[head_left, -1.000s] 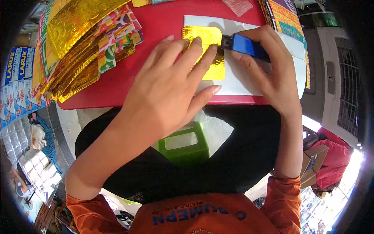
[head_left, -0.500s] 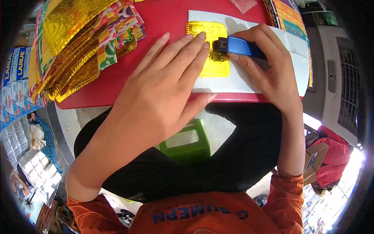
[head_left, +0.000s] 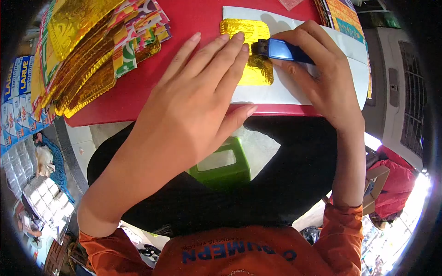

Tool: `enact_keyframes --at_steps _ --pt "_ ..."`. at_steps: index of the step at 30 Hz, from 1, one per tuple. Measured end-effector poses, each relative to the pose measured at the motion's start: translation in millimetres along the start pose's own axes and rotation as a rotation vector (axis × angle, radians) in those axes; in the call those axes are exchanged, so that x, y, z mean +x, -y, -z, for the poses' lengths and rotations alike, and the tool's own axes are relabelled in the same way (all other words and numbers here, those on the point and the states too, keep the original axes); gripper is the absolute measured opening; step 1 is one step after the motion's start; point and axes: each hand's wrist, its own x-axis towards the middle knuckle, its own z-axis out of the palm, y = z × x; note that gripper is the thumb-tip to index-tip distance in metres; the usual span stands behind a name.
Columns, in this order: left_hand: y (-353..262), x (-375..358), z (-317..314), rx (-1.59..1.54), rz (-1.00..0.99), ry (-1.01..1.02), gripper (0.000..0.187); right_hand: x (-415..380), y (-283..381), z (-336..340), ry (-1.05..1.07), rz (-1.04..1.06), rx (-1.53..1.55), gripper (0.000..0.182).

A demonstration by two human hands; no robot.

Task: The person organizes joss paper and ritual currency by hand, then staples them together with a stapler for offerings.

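A gold foil piece (head_left: pixel 258 72) with an embossed border lies on a large white sheet (head_left: pixel 294 87) near the front of the red table. My left hand (head_left: pixel 195 92) rests flat with fingers spread, its fingertips on the foil's left side and its thumb pointing along the table's front edge. In my right hand (head_left: pixel 324 69) is a small blue stapler (head_left: pixel 280 49), gripped between thumb and fingers. The stapler's dark head overlaps the right part of the foil.
A thick stack of gold foil and colourful printed paper pieces (head_left: pixel 87 60) is at the table's left. More printed sheets (head_left: pixel 343 18) lie at the back right. Below the red table (head_left: pixel 184 18) stands a green plastic stool (head_left: pixel 221 168). Beer cartons (head_left: pixel 20 87) are piled on the left.
The table and sheets sit slightly higher in the view. My right hand and the stapler have shifted slightly up and right; my left hand stays pressed on the foil.
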Motion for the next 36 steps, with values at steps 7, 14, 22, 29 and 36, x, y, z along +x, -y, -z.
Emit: enact_keyframes --at_steps 7,14,22,29,36 --pt "-5 0 -1 0.033 0.002 -0.007 0.064 -4 -8 -6 -0.078 -0.047 0.070 0.029" --pt "-4 1 -1 0.036 0.004 -0.002 0.064 -4 -7 -4 -0.044 -0.008 0.063 0.030" --pt "-5 1 -1 0.042 0.013 0.004 0.065 -3 -5 -3 -0.014 -0.002 0.053 0.027" --pt "-9 1 -2 0.089 -0.004 0.014 0.065 -9 4 -6 -0.068 0.071 -0.062 0.027" --pt "-13 3 -4 0.144 -0.030 0.002 0.063 -9 0 17 -0.407 -0.255 0.372 0.029"
